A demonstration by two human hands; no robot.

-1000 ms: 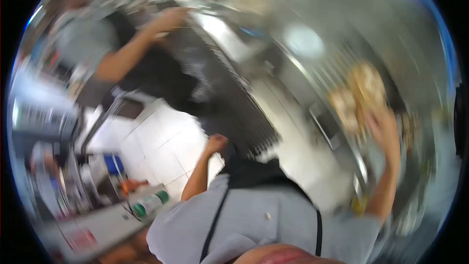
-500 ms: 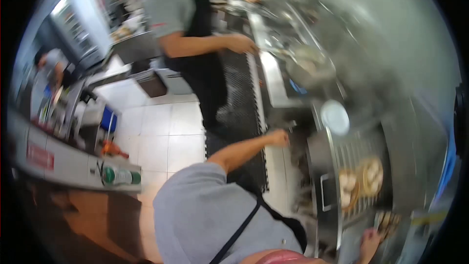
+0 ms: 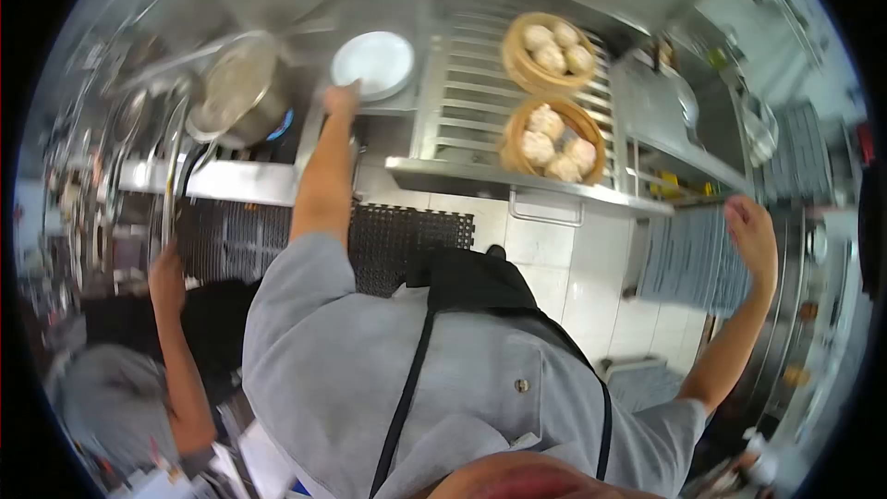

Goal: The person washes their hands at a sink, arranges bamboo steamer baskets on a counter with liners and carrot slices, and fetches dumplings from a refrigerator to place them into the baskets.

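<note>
My left hand (image 3: 342,100) reaches forward to the near rim of a white plate (image 3: 373,65), its fingers closed at the edge. Whether this is one plate or a small stack, I cannot tell. My right hand (image 3: 750,229) is raised out to the right, fingers curled, with nothing visible in it. It is above a stack of grey-blue trays (image 3: 695,259). Two round bamboo steamers, the far one (image 3: 511,60) and the near one (image 3: 511,140), hold several pale dumplings each, on a slatted metal rack (image 3: 462,115) between my hands.
Left of the plate, a steaming pot (image 3: 236,97) stands over a blue flame (image 3: 280,126). A co-worker's hand (image 3: 167,279) grips a long handle at the far left. A metal drawer handle (image 3: 545,218) juts from the counter front. A black perforated mat (image 3: 397,240) covers part of the floor.
My view has turned right toward the counter. My left hand has moved from open air to the white plate. My right hand has left the counter beyond the steamers and drawn outward.
</note>
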